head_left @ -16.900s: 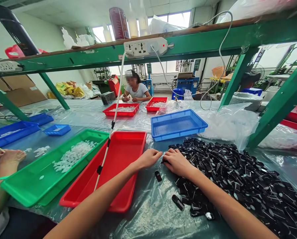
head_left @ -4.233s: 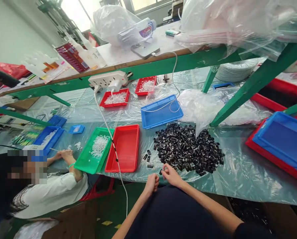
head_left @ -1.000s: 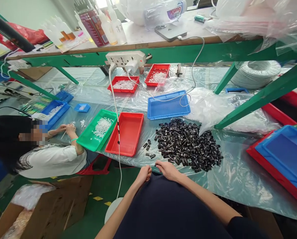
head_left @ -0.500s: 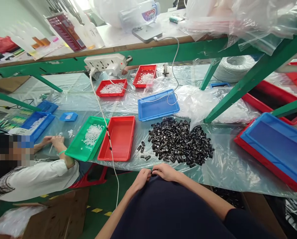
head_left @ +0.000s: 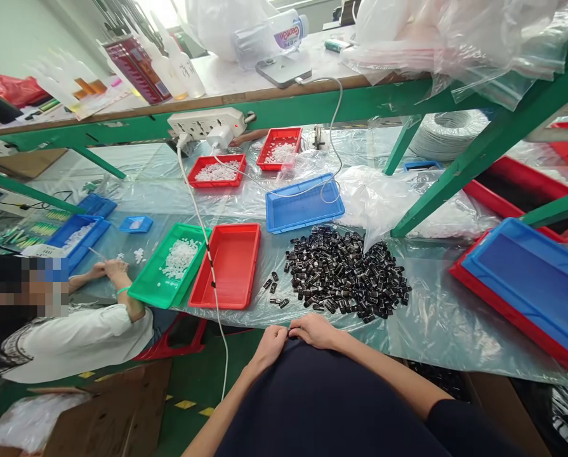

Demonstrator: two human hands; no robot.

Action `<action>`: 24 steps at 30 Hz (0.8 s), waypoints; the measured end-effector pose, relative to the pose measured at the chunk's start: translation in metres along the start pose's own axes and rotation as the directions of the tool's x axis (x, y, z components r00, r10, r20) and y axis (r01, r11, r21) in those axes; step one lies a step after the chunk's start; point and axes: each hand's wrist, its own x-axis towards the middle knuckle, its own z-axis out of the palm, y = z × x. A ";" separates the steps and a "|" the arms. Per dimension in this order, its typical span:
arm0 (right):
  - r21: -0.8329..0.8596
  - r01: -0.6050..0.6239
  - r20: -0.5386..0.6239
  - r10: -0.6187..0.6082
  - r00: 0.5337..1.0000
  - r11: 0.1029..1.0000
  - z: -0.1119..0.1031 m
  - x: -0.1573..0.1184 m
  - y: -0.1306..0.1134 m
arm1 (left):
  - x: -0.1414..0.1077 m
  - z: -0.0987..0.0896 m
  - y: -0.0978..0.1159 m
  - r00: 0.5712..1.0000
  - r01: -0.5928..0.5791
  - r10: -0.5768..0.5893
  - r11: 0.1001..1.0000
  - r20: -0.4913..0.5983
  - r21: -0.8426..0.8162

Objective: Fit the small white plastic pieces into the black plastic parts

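My left hand and my right hand meet at the table's front edge, close against my dark shirt. Between their closed fingertips is a small black part, mostly hidden by the fingers. Just beyond my hands lies a large heap of small black rectangular parts with shiny metal-looking bits. Several loose ones lie to the left of the heap. Left of these stands a red tray with nothing in it.
A green tray holds white pieces, and a white cable hangs across the red tray. Behind the heap is a blue tray. Stacked trays stand at right. A co-worker sits at left. A green-framed shelf spans above.
My fingertips have shifted slightly around the small black part, which shows less now. The whole view has moved a little. The co-worker's hands have turned the thin stick upward.
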 end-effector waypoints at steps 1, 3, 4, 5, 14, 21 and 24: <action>0.007 0.004 -0.007 -0.004 1.000 1.000 0.000 0.000 -0.001 | -0.001 0.001 -0.001 1.000 0.000 0.000 1.000 -0.023 0.004; 0.034 0.008 -0.015 -0.007 1.000 0.999 0.001 0.001 -0.002 | -0.003 0.002 -0.001 0.998 0.002 -0.001 1.000 -0.062 0.006; 0.052 0.003 -0.016 -0.003 1.000 0.999 0.002 0.001 -0.002 | -0.005 0.004 -0.001 0.997 0.005 -0.004 1.000 -0.080 0.004; 0.073 -0.006 -0.014 0.007 1.000 0.997 0.003 0.000 -0.002 | -0.006 0.005 -0.001 0.995 0.010 -0.010 1.000 -0.098 0.000; 0.230 -0.224 0.106 0.204 0.973 0.947 0.014 0.015 0.036 | 0.008 -0.015 -0.020 0.936 0.186 -0.248 0.951 -0.251 -0.246; 0.126 -0.328 0.086 0.319 0.944 0.936 0.025 0.033 0.054 | 0.006 -0.027 -0.031 0.889 0.218 -0.382 0.837 -0.252 -0.501; 0.007 -0.385 -0.011 0.385 0.923 0.923 0.022 0.027 0.058 | 0.005 -0.018 -0.028 0.886 0.228 -0.415 0.777 -0.205 -0.587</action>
